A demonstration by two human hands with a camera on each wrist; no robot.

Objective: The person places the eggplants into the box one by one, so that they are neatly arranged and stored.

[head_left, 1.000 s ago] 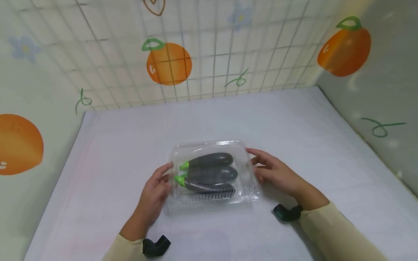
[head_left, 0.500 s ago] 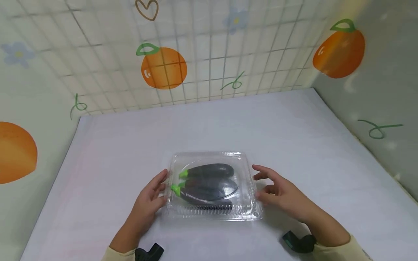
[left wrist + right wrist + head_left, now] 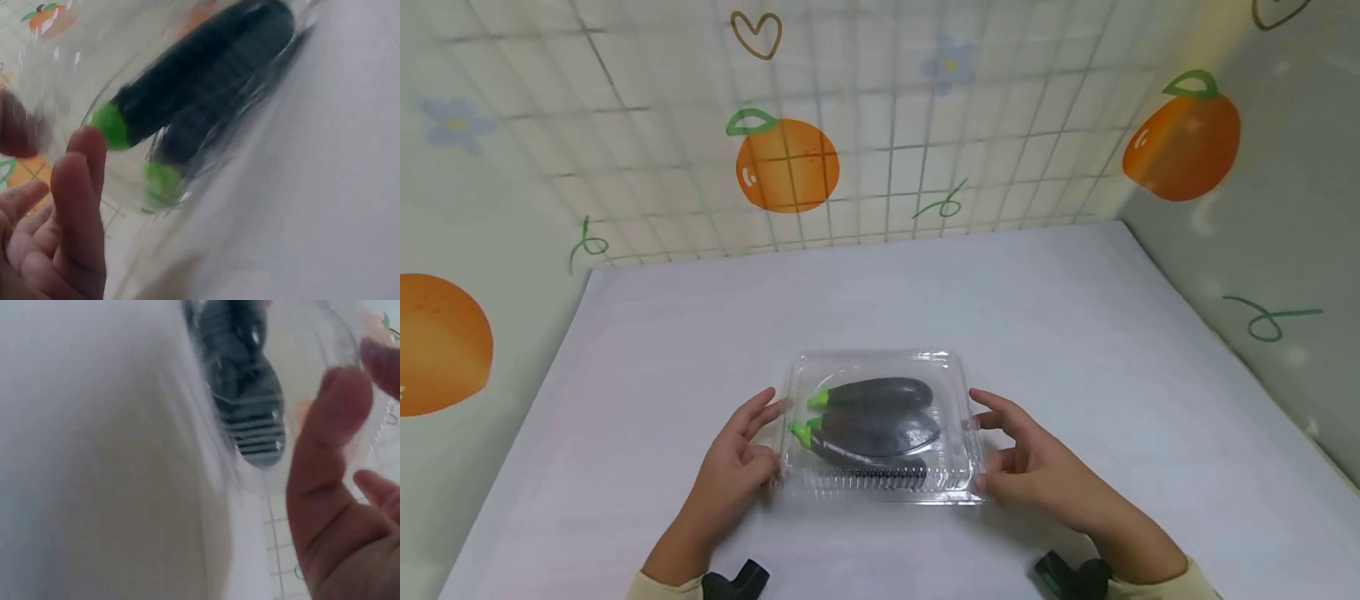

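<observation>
A clear plastic clamshell box [image 3: 955, 371] lies closed on the white table in the head view. Inside it are three dark eggplants [image 3: 880, 392] with green stem ends, seen through the lid. My left hand [image 3: 733, 462] is at the box's left edge, fingers spread and slightly bent, fingertips by its wall. On the opposite side, my right hand [image 3: 1030, 458] touches the right edge with thumb and fingertips. In the left wrist view, the left fingers [image 3: 78, 206] are beside two green stem ends [image 3: 111, 127]. The right wrist view shows the right thumb [image 3: 331, 450] near the box wall, blurred.
The white table [image 3: 647, 333] extends around the box. Behind it stands a grid-patterned wall covering [image 3: 865, 175] with printed oranges, and a grey side wall [image 3: 1285, 250] rises at right. Black wrist devices [image 3: 1075, 575] sit at both wrists.
The box has come lower and nearer and now lies flat on the table. The right hand drew slightly away from its edge, then came back against it; the box shifted a little left.
</observation>
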